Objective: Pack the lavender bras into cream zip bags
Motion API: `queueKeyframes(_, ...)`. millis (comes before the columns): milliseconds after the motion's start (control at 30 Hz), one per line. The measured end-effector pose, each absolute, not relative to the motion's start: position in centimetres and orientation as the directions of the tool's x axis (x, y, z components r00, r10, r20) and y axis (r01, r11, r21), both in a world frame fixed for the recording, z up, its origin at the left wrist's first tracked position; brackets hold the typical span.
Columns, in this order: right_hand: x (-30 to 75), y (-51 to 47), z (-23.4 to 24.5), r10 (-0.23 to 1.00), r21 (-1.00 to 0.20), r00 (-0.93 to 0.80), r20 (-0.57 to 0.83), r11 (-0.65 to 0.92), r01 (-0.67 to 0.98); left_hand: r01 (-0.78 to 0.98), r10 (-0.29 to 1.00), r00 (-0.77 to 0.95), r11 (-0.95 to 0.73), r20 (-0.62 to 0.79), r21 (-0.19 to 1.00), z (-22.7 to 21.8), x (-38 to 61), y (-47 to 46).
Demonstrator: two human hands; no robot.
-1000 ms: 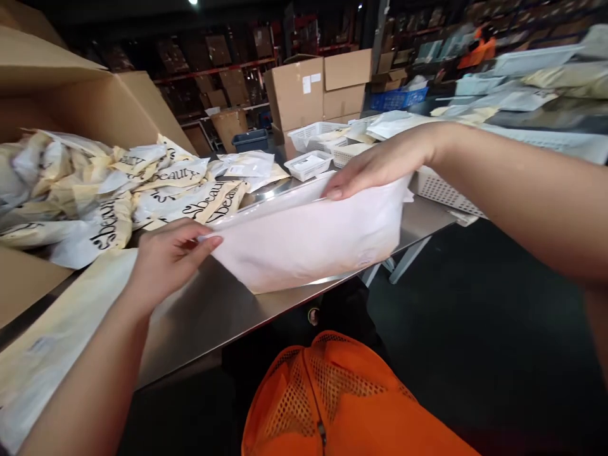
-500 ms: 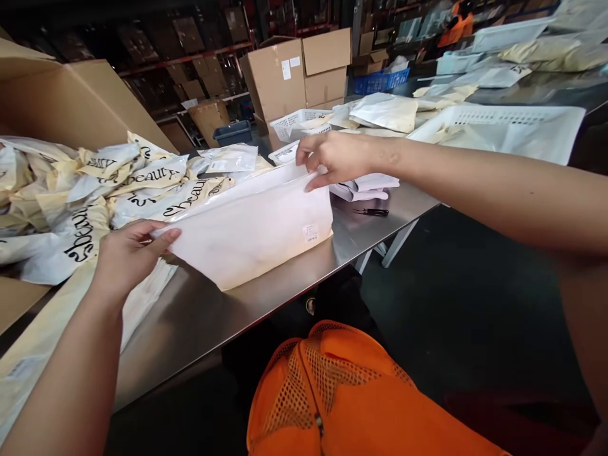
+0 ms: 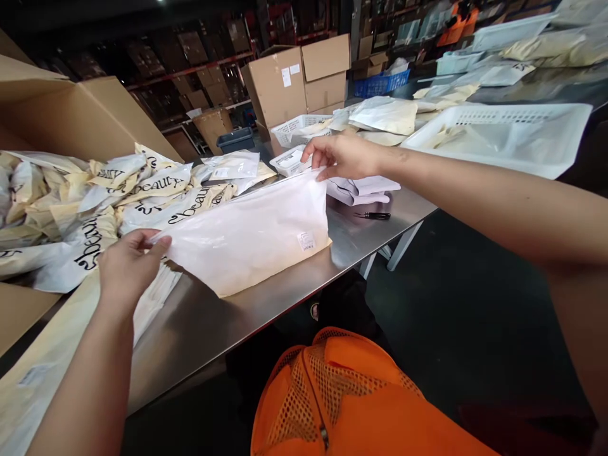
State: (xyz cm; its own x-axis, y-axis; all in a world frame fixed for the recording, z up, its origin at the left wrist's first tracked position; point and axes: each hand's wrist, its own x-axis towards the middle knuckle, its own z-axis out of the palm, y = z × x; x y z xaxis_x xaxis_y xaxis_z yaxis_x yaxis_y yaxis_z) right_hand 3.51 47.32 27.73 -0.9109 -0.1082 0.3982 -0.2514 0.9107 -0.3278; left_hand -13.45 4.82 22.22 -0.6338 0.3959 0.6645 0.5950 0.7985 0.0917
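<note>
Both my hands hold a frosted white plastic bag (image 3: pixel 251 237) by its top edge, its bottom resting on the steel table (image 3: pixel 223 320). My left hand (image 3: pixel 126 266) pinches the bag's left corner. My right hand (image 3: pixel 342 158) pinches the right corner, fingers closed on the strip. A small white label sits near the bag's lower right. Behind it lies a heap of cream and white printed bags (image 3: pixel 80 209) spilling from a large cardboard box (image 3: pixel 71 120).
Small black scissors (image 3: pixel 373 216) and folded white bags (image 3: pixel 363 189) lie on the table to the right. White mesh baskets (image 3: pixel 503 136) stand beyond, with cardboard cartons (image 3: pixel 299 82) and shelving behind. My orange mesh vest (image 3: pixel 351 399) is below the table edge.
My right hand has slid leftward along the bag's top edge and the bag has shifted left and lower; my left hand followed it left. The view tilted slightly.
</note>
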Motion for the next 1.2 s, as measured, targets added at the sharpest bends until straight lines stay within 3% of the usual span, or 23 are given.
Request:
queueKeyframes(67,3.9,47.4,27.4,-0.093,-0.385,-0.91,0.404,0.885,-0.262,0.546,0.354,-0.587,0.837,0.728,0.034,23.0,-11.4,6.0)
queueKeyframes(133,4.5,46.9,27.2,-0.097,-0.406,-0.899,0.428,0.868,-0.287,0.612,0.395,-0.479,0.791,0.784,-0.025,23.8,-8.3,8.6)
queueKeyframes(333,7.2,43.6,27.1,-0.041,-0.474,-0.866,0.498,0.824,-0.312,0.924,0.66,-0.245,0.38,0.71,-0.034,25.6,-0.1,21.3)
queueKeyframes(533,9.9,42.3,26.6,0.167,-0.613,-0.833,0.527,0.754,-0.236,0.947,0.677,-0.308,0.283,0.668,0.149,24.3,0.5,28.3)
queueKeyframes(633,10.4,42.4,25.7,0.199,-0.634,-0.821,0.535,0.737,-0.234,0.971,0.675,-0.192,0.237,0.712,0.037,23.4,0.0,28.4)
queueKeyframes(767,10.4,42.4,25.0,0.137,-0.65,-0.84,0.526,0.702,-0.292,0.952,0.686,-0.03,0.24,0.727,-0.188,22.5,-1.1,26.6)
queueKeyframes(867,10.4,43.3,25.0,0.144,-0.651,-0.821,0.552,0.689,-0.317,0.894,0.628,0.035,0.328,0.778,-0.305,21.8,-3.1,22.5)
queueKeyframes(967,10.2,45.9,24.7,0.247,-0.701,-0.774,0.583,0.635,-0.325,0.799,0.564,-0.032,0.51,0.825,-0.318,20.9,-6.4,15.9)
queueKeyframes(1033,9.8,48.1,24.1,0.363,-0.759,-0.732,0.577,0.569,-0.316,0.712,0.482,-0.165,0.662,0.86,-0.235,20.3,-8.9,11.6)
queueKeyframes(1100,9.0,49.9,22.7,0.513,-0.826,-0.672,0.534,0.488,-0.283,0.685,0.388,-0.346,0.727,0.854,-0.053,19.7,-11.1,8.6)
queueKeyframes(1167,8.0,50.6,20.6,0.646,-0.898,-0.638,0.42,0.397,-0.189,0.617,0.27,-0.631,0.743,0.727,0.26,18.9,-12.4,7.6)
queueKeyframes(1200,7.6,50.4,19.4,0.682,-0.928,-0.646,0.344,0.35,-0.124,0.53,0.2,-0.783,0.709,0.588,0.465,18.3,-12.7,7.7)
